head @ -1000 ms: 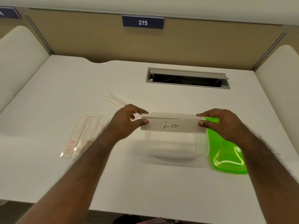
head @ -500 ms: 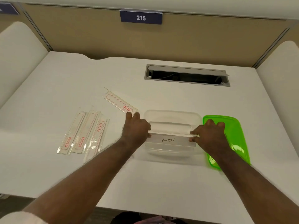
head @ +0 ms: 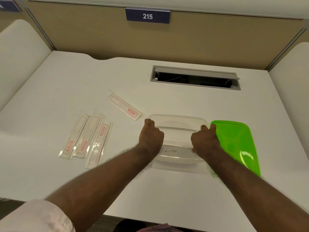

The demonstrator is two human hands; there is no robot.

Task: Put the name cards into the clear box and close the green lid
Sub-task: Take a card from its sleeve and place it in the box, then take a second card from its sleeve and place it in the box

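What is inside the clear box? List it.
In the clear box: one white name card marked LION, pressed down by the left hand and right hand. The hands cover its ends; anything beneath it is hidden.

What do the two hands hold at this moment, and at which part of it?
Both hold one name card, marked LION, down in the clear box: left hand at its left end, right hand at its right end.

We read "215" on the blue sign (head: 147, 16) above the table, "LION" handwritten on the name card (head: 177, 151), and "GERSON" on the sleeves (head: 84, 139).
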